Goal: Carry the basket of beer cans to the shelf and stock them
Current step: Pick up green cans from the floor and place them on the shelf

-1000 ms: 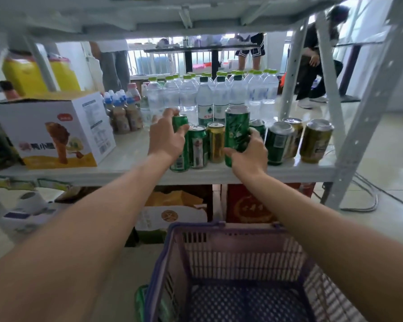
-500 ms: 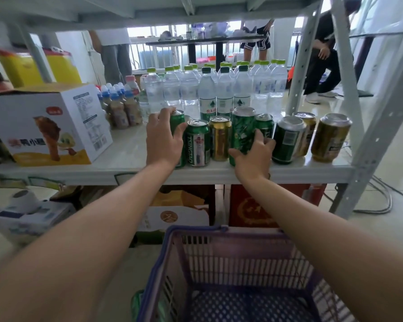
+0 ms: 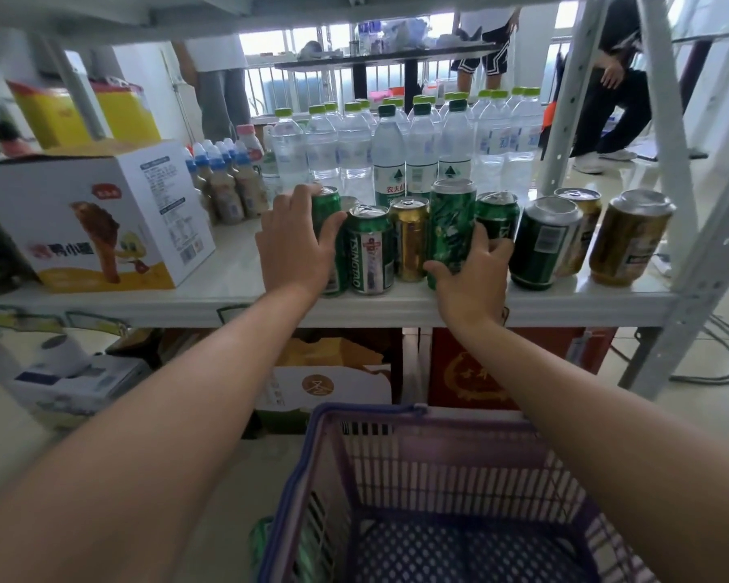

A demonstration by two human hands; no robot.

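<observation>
The white shelf (image 3: 211,298) carries beer cans (image 3: 409,241), water bottles (image 3: 421,145) and a printed box (image 3: 97,216).

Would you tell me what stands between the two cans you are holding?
In the head view, a green Tsingtao can and a gold can.

A row of upright beer cans stands along the front of the white shelf (image 3: 211,288) at mid-frame: a green can (image 3: 328,212) at its left end, a Tsingtao can (image 3: 370,250), a gold can (image 3: 410,239), a tall green can (image 3: 451,229), then darker green and gold cans to the right. The purple basket (image 3: 396,456) sits at bottom centre, its mesh floor bare.
</observation>
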